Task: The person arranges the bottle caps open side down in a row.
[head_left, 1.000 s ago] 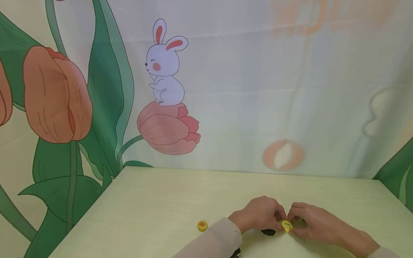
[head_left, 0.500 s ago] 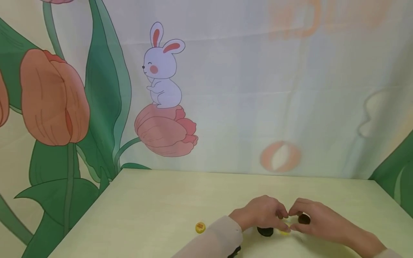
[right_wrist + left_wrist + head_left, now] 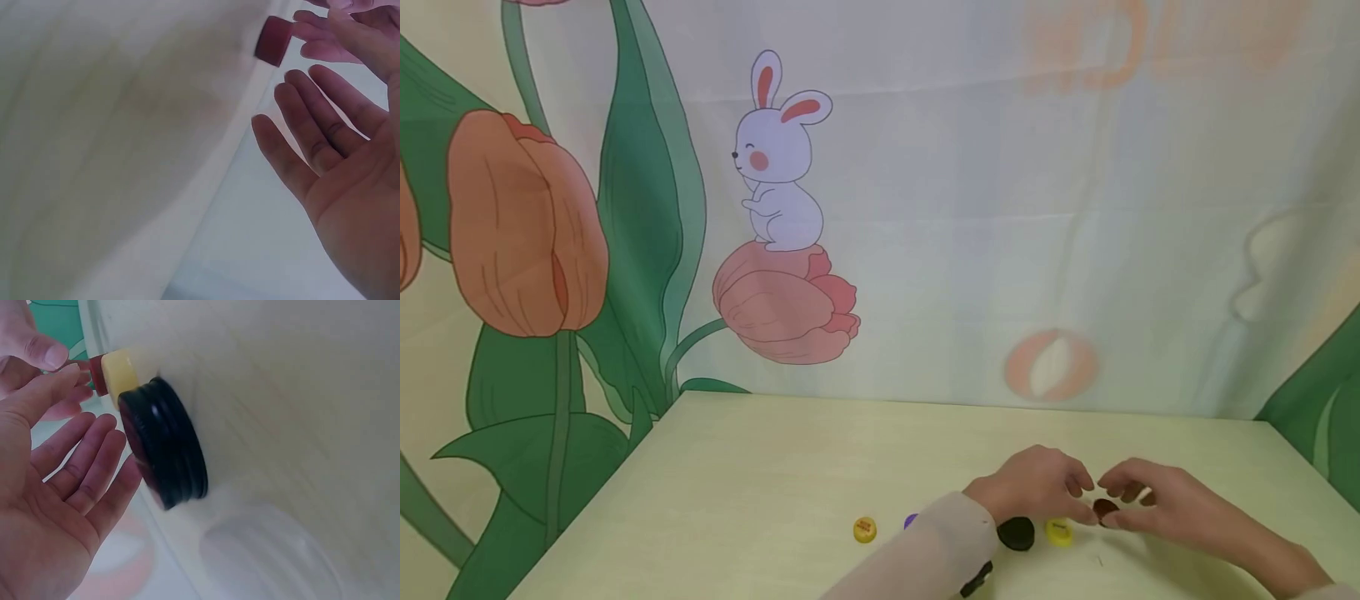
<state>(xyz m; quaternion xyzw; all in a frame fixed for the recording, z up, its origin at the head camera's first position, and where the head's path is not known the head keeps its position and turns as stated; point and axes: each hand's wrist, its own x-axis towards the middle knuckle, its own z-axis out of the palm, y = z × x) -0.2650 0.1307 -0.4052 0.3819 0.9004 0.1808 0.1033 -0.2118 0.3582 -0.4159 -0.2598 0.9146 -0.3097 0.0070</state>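
Both hands hover over the right part of the table with relaxed fingers, and neither grips anything. A small dark red cap (image 3: 1103, 509) stands between the fingertips of the left hand (image 3: 1041, 485) and the right hand (image 3: 1180, 500). The right thumb lies closest to it; whether it touches the cap is unclear. Below the left fingers sits a yellow bottle cap (image 3: 1059, 533) with print on top. Beside it is a wide black lid (image 3: 1017, 535), partly behind the left hand; the left wrist view shows this black lid (image 3: 164, 444) with a ridged side.
Farther left lie an orange-yellow cap (image 3: 865, 530) with red print and a purple cap (image 3: 911, 522), mostly hidden by the left sleeve (image 3: 925, 550). A clear, pale round thing (image 3: 269, 559) is on the table in the left wrist view. A printed curtain (image 3: 925, 208) hangs behind the table.
The yellow cap, first held between both hands, now rests on the table, let go. The hands have shifted rightward and drawn apart, and the red and purple caps have come into view.
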